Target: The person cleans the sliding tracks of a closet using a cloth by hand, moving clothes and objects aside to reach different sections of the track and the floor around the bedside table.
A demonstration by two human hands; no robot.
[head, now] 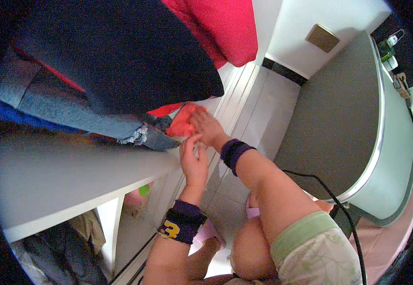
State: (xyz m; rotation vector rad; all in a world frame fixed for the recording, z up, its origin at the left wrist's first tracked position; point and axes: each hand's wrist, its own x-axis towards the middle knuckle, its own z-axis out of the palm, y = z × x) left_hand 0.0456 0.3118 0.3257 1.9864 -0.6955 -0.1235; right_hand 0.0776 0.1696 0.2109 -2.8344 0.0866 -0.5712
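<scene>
Dark, red and denim garments hang on the left; the dark garment [131, 60] covers most of them, with the grey-blue denim [78, 107] and its frayed edge below. My right hand [206, 124] lies against a small orange-red cloth [185, 121] at the lower end of the garments; whether its fingers grip the cloth is unclear. Just below it, my left hand [194, 160] is raised with its fingers partly bent, its fingertips near the cloth and the other hand. Dark bands circle both wrists.
A white shelf board [67, 178] runs below the garments, with dark clothing [60, 245] in the compartment under it. On the right stands a curved grey panel [334, 117] with a metal rim. A black cable [345, 210] hangs near the right arm. Grey tiles [249, 131] cover the floor.
</scene>
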